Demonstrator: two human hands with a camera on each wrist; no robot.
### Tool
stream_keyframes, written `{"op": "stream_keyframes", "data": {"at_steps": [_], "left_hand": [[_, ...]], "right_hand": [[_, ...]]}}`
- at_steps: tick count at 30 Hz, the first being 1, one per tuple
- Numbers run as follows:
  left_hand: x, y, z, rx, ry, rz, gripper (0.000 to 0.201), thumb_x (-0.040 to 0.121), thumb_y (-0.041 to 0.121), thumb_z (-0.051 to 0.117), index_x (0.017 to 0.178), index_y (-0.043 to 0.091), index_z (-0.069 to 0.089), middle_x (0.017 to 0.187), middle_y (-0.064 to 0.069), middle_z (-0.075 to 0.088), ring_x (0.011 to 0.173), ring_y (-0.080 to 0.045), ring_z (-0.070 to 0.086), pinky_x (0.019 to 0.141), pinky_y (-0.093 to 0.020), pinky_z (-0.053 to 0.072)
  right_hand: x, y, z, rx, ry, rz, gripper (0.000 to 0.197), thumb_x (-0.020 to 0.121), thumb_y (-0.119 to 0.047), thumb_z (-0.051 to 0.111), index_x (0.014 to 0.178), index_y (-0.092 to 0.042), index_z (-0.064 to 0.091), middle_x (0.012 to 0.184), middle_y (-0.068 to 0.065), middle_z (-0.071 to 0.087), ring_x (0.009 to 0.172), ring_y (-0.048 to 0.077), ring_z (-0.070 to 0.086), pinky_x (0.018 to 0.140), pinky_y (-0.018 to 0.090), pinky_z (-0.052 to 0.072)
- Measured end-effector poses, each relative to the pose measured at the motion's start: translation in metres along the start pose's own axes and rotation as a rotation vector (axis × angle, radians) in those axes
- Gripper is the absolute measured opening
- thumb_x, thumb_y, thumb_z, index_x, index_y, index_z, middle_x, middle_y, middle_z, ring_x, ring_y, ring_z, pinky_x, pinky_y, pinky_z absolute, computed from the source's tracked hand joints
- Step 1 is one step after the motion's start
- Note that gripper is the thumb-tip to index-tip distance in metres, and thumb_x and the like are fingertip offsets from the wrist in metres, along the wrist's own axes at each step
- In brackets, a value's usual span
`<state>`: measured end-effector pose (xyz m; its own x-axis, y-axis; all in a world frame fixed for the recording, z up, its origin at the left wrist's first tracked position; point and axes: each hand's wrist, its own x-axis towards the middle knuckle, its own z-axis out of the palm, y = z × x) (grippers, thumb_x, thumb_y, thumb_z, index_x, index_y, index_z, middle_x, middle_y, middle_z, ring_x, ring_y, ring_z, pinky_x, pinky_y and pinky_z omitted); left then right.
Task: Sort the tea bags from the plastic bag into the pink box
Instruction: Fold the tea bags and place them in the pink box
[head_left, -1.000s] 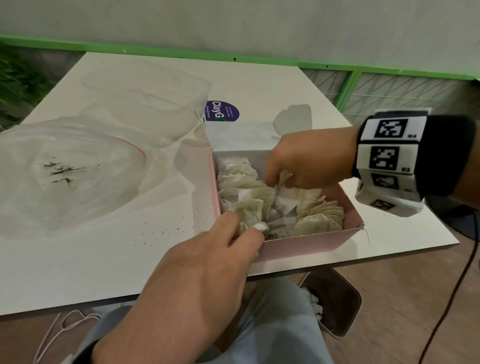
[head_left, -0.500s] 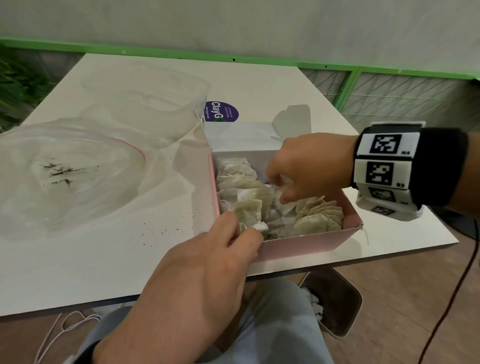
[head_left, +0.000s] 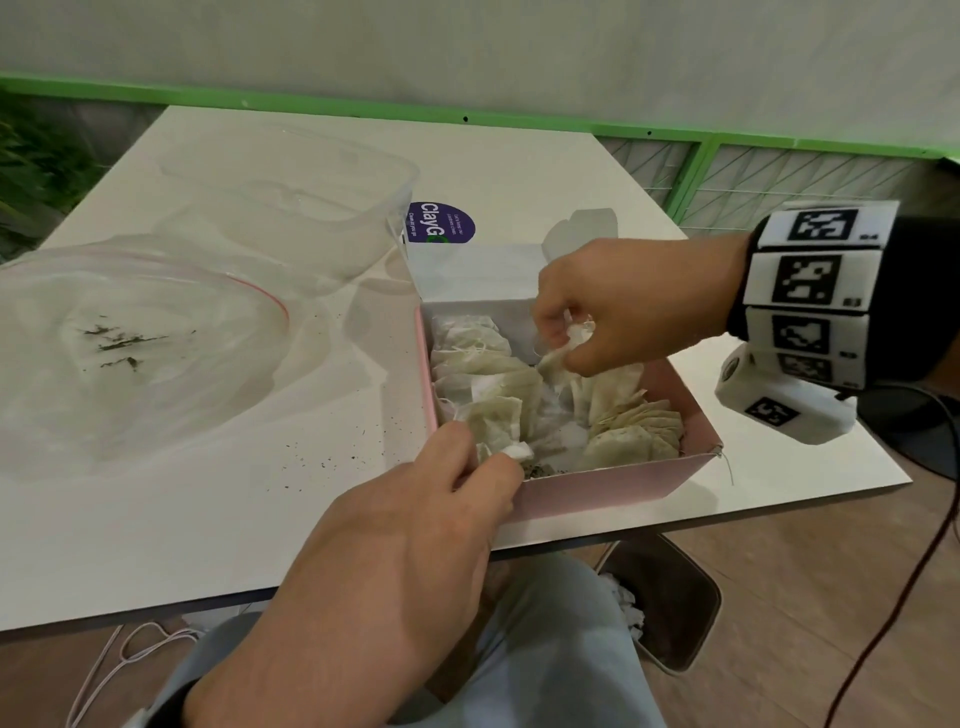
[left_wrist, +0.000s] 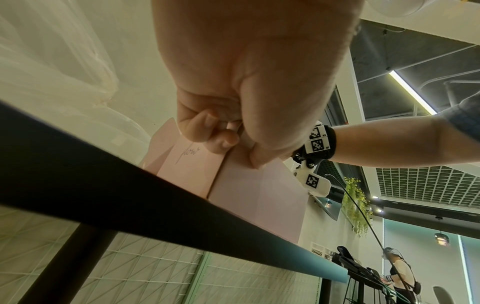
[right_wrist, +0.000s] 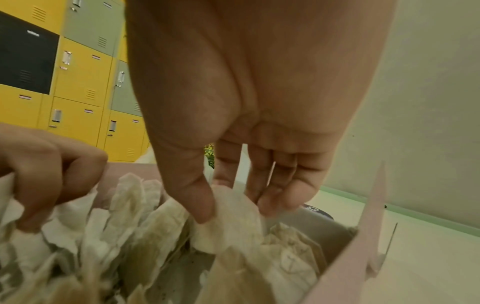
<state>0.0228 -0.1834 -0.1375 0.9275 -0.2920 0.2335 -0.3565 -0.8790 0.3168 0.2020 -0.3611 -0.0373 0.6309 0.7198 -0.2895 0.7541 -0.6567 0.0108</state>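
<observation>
pinching a tea bag (right_wrist: 228, 222), right hand (head_left: 623, 306) hangs over pink box (head_left: 597, 491) (near corner clamped in left hand (head_left: 415, 545)).

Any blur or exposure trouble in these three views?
Head: sharp, edges bowed. Left wrist: left hand fills the frame, table edge dark. Right wrist: near tea bags soft; the one the right hand pinches is clearer.

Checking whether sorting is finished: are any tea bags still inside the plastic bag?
No, the plastic bag lies flat on the table holding only dark tea crumbs.
</observation>
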Motion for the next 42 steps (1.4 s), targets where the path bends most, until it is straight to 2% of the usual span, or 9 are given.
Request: {"op": "stream_keyframes", "data": {"at_steps": [7,11,17,23,28,31,34,37,42], "left_hand": [[0.000,0.001,-0.002,0.007,-0.006,0.005,0.009,0.093,0.030,0.055,0.100,0.030,0.050,0.092,0.006,0.045,0.052,-0.024,0.050,0.037,-0.040,0.045],[0.000,0.001,-0.001,0.011,-0.002,0.000,0.011,0.094,0.028,0.057,0.100,0.030,0.049,0.092,0.006,0.045,0.052,-0.024,0.050,0.037,-0.041,0.045],[0.001,0.002,-0.001,0.021,0.019,0.003,0.025,0.087,0.023,0.073,0.099,0.029,0.052,0.090,0.005,0.048,0.048,-0.022,0.048,0.034,-0.038,0.042],[0.000,0.000,0.001,0.016,0.027,0.008,0.027,0.087,0.022,0.074,0.099,0.028,0.050,0.091,0.005,0.047,0.050,-0.025,0.049,0.035,-0.039,0.043],[0.000,0.001,-0.001,0.004,0.023,0.018,0.012,0.093,0.027,0.060,0.098,0.029,0.050,0.091,0.005,0.046,0.051,-0.024,0.049,0.036,-0.039,0.044],[0.000,0.001,0.000,0.000,0.025,0.015,0.019,0.091,0.024,0.066,0.098,0.029,0.049,0.091,0.005,0.046,0.052,-0.024,0.048,0.036,-0.038,0.043],[0.000,0.001,0.000,0.001,0.019,0.016,0.021,0.090,0.024,0.067,0.099,0.029,0.048,0.091,0.005,0.046,0.051,-0.024,0.048,0.036,-0.038,0.043],[0.000,0.001,0.000,-0.002,0.024,0.020,0.019,0.091,0.023,0.065,0.099,0.028,0.049,0.091,0.004,0.046,0.052,-0.026,0.048,0.036,-0.039,0.044],[0.001,0.000,0.000,0.001,0.026,0.028,0.017,0.092,0.024,0.064,0.100,0.028,0.049,0.091,0.004,0.045,0.052,-0.025,0.047,0.036,-0.038,0.043]], "right_hand": [[-0.010,0.006,-0.013,0.152,0.048,0.022,0.003,0.085,-0.028,0.070,0.086,-0.030,0.069,0.080,-0.012,0.068,0.074,0.006,0.061,0.063,0.019,0.047],[-0.016,0.006,-0.014,0.229,-0.081,0.014,0.007,0.084,-0.030,0.077,0.088,-0.035,0.073,0.077,-0.017,0.071,0.068,0.002,0.064,0.062,0.017,0.050],[-0.012,-0.002,0.010,-0.193,-0.177,0.007,0.009,0.086,-0.024,0.068,0.093,-0.028,0.072,0.074,-0.010,0.063,0.063,0.005,0.056,0.063,0.025,0.050],[-0.013,0.004,0.007,-0.276,-0.105,0.048,0.024,0.090,-0.036,0.067,0.112,-0.028,0.066,0.097,-0.008,0.061,0.089,0.015,0.055,0.079,0.031,0.050],[-0.016,0.011,0.010,-0.271,-0.126,0.049,0.012,0.095,-0.029,0.059,0.097,-0.025,0.070,0.084,-0.008,0.062,0.079,0.016,0.057,0.072,0.027,0.047],[-0.014,0.011,0.018,-0.266,-0.130,0.036,0.016,0.089,-0.018,0.059,0.074,-0.023,0.059,0.069,-0.006,0.057,0.063,0.012,0.051,0.056,0.018,0.038],[-0.015,0.006,0.021,-0.210,-0.138,0.056,0.028,0.085,-0.025,0.062,0.063,-0.028,0.046,0.072,-0.007,0.055,0.072,0.017,0.053,0.062,0.025,0.043],[-0.016,0.000,0.023,-0.279,-0.138,0.052,0.011,0.083,-0.043,0.067,0.079,-0.036,0.060,0.088,-0.008,0.061,0.090,0.020,0.056,0.079,0.038,0.052],[-0.010,-0.004,0.028,-0.435,-0.187,0.052,0.028,0.082,-0.057,0.061,0.096,-0.033,0.065,0.096,-0.008,0.062,0.097,0.020,0.055,0.086,0.040,0.047]]}}
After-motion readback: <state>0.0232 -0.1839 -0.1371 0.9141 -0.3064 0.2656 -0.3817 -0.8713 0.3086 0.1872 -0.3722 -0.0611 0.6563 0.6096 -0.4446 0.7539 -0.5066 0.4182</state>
